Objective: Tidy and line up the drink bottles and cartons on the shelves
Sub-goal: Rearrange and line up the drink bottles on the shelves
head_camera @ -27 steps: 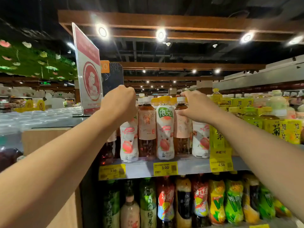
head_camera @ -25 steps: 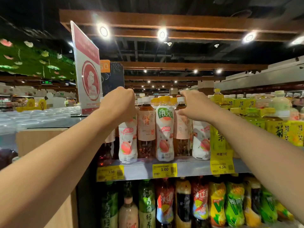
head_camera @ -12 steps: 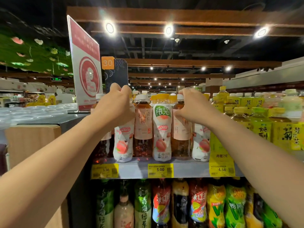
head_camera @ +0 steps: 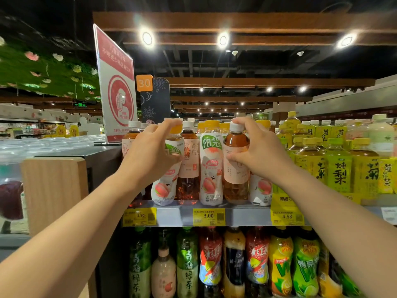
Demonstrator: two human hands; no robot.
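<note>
On the top shelf [head_camera: 247,214] stands a front row of white peach-drink bottles and brown tea bottles. My left hand [head_camera: 150,153] grips the upper part of a white peach bottle with a yellow cap [head_camera: 165,181], which leans with its top to the right. My right hand [head_camera: 257,151] holds a brown tea bottle with a white cap [head_camera: 235,168] around its shoulder. Between them stand another tea bottle [head_camera: 189,168] and an upright peach bottle [head_camera: 211,168]. A further peach bottle [head_camera: 261,190] is partly hidden under my right wrist.
Yellow-green tea bottles [head_camera: 339,166] fill the shelf to the right. The lower shelf holds a row of mixed bottles [head_camera: 210,261]. A red-and-white sign [head_camera: 117,87] stands at the shelf's left end, beside a wooden panel [head_camera: 53,190]. Yellow price tags [head_camera: 208,216] line the shelf edge.
Both hands shifted from the bottle caps down onto the bottles' upper bodies. The left peach bottle now leans. The view moved closer and slightly left.
</note>
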